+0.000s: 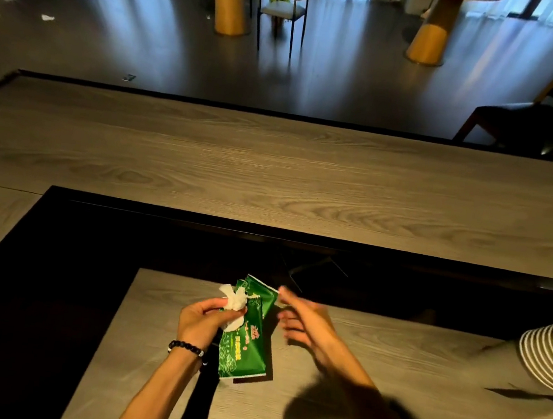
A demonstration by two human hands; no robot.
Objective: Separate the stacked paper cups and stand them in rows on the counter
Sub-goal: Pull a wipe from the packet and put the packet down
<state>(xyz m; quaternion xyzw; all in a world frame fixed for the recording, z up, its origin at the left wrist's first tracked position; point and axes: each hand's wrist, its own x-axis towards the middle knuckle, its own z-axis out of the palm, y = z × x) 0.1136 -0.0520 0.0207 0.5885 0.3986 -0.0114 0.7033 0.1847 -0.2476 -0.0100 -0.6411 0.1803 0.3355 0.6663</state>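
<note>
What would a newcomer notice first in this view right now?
Probably the green packet, bright against the grey lower counter. The left hand grips it along with crumpled white tissue, and the right hand hovers open just beside it. No paper cups show anywhere.

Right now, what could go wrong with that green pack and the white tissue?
The left hand pinches the white tissue sticking out of the green pack, so a tug might tear it or drag out extra sheets. The right hand is open and off the pack, so the pack could slide along the counter. No paper cups are in view.
</note>
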